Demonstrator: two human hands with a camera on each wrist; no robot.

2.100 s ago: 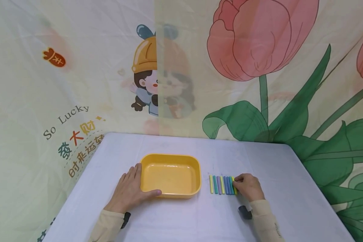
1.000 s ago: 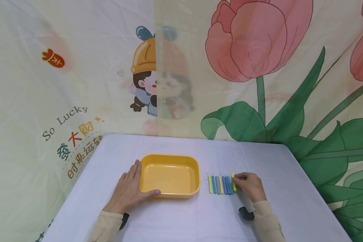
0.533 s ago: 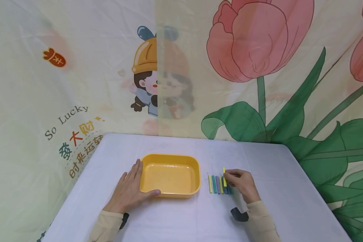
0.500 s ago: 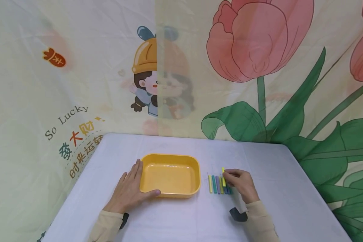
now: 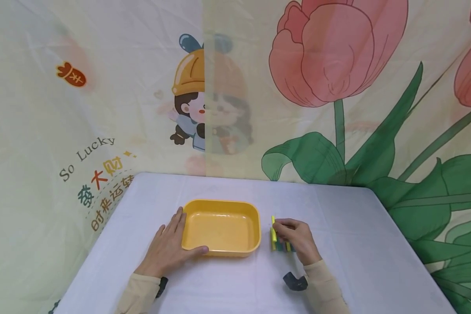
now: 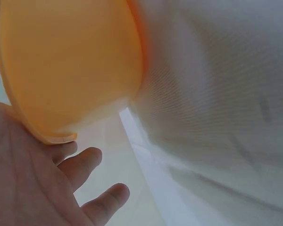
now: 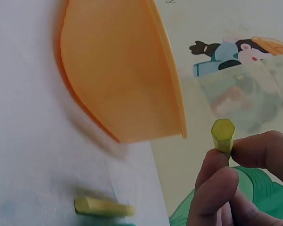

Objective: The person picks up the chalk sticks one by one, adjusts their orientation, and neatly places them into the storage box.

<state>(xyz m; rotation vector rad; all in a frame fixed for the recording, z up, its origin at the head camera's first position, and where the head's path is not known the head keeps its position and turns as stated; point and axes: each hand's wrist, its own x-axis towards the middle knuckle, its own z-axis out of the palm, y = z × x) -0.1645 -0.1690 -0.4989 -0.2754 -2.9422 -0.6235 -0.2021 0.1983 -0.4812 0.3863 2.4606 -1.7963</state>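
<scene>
My right hand (image 5: 298,239) pinches a yellow stick of chalk (image 5: 274,229) between thumb and fingertips, raised above the table. In the right wrist view, the flat hexagonal end of the held chalk (image 7: 223,129) faces the camera. Beneath this hand lies a row of coloured chalk sticks, mostly hidden by it; the yellow stick at the row's left end (image 7: 104,207) shows from the side. A yellow plastic tray (image 5: 220,253) stands to the left of the row. Against its left wall rest the straight fingers of my left hand (image 5: 165,250), with the thumb along the front rim.
White cloth (image 5: 227,288) covers the table, and a few coloured smudges mark it near the chalk. A printed curtain (image 5: 141,87) with tulips and a cartoon figure hangs behind the table's back edge. Dark wrist straps sit at both cuffs.
My right hand has taken the yellow chalk from the row's right end, lifted it and carried it left over the other sticks. My left hand stays at the tray.
</scene>
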